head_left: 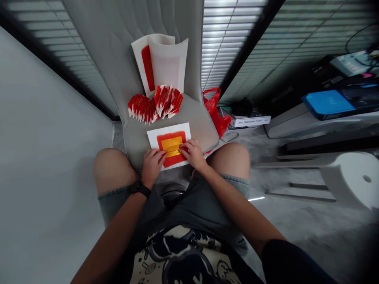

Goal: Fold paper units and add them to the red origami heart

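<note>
Dim daylight is admitted through the far window blinds (pixel 229 43). Straight edges are bowed by lens distortion, and the right corners are darkened.

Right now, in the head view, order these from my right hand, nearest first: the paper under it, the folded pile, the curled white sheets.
1. Red-and-yellow paper sheet: under the right hand, at the seat's front edge.
2. Pile of folded red-and-white pieces: ahead, at the back of the seat.
3. Curled white sheets: farthest, standing against the chair back.

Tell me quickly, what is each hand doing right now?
Left hand: closed, holding the red-and-yellow folded paper.
Right hand: closed, holding the same paper.
</note>
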`<state>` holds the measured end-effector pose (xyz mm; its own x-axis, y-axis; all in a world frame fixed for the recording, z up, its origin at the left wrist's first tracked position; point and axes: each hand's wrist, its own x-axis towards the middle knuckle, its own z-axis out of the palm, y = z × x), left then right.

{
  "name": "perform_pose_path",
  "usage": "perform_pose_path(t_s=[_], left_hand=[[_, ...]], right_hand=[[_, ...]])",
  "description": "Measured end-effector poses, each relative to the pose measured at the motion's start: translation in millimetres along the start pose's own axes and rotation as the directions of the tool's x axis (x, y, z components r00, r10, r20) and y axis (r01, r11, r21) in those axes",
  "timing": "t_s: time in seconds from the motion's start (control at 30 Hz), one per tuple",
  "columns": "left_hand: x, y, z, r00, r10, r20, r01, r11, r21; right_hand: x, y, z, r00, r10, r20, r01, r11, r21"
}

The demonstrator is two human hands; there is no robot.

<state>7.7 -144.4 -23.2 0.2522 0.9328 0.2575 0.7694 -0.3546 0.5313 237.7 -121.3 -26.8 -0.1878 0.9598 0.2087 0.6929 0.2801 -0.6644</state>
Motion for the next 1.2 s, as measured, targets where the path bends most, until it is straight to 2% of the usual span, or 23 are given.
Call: perform_pose_path(t_s=[0.13, 0.33, 0.43, 0.53, 0.7, 0.83, 0.9, 0.97, 1.07, 1.2], left_hand=[[-1.0, 2.7, -4.0, 1.000, 0.015, -0.006, -0.015, 0.999, 0.031], [-6.7, 7.0, -16.2, 0.999, 0.010, 0.038, -0.017, 0.985, 0.170], [-9.5, 4.5, -19.3, 0.999, -0.032, -0.007, 0.033, 0.976, 0.215], [-10.7, -0.3, -19.6, 0.996, -0.075, -0.056, 0.084, 0.980, 0.181], [-12.0, -2.5, -17.8, 0.993, -0.091, -0.077, 0.102, 0.984, 0.148], [-14.1, -0.3, -14.7, 0.990, -0.099, -0.103, 0.117, 0.974, 0.192], [-14.9, 0.4, -13.1, 0.997, -0.045, -0.068, 0.060, 0.970, 0.237], [-15.7, 1.2, -11.8, 0.997, 0.063, 0.032, -0.069, 0.967, 0.243], [-17.8, 3.3, -10.5, 0.966, 0.186, 0.182, -0.221, 0.956, 0.194], [-23.0, 9.8, -8.4, 0.956, 0.183, 0.230, -0.240, 0.937, 0.252]], right_hand=[[-0.1, 3.2, 0.5, 1.000, -0.006, -0.009, 0.005, 1.000, -0.013], [0.6, 9.3, -5.3, 0.997, -0.077, 0.009, 0.077, 0.995, -0.069], [0.6, 11.9, -9.1, 0.998, -0.068, 0.004, 0.068, 0.991, -0.112], [-0.2, 14.7, -11.3, 0.999, -0.050, -0.011, 0.048, 0.985, -0.168], [-2.7, 19.6, -10.4, 0.998, -0.068, 0.001, 0.065, 0.961, -0.267], [-4.3, 22.6, -9.0, 0.997, -0.082, 0.005, 0.081, 0.960, -0.269], [-4.8, 24.4, -9.0, 0.997, -0.083, 0.009, 0.082, 0.963, -0.256], [-4.5, 27.1, -10.0, 0.996, -0.086, 0.016, 0.087, 0.964, -0.250], [-1.7, 30.4, -15.6, 0.994, -0.097, 0.054, 0.108, 0.958, -0.266], [-1.0, 14.9, -26.5, 0.989, -0.126, 0.075, 0.144, 0.933, -0.331]])
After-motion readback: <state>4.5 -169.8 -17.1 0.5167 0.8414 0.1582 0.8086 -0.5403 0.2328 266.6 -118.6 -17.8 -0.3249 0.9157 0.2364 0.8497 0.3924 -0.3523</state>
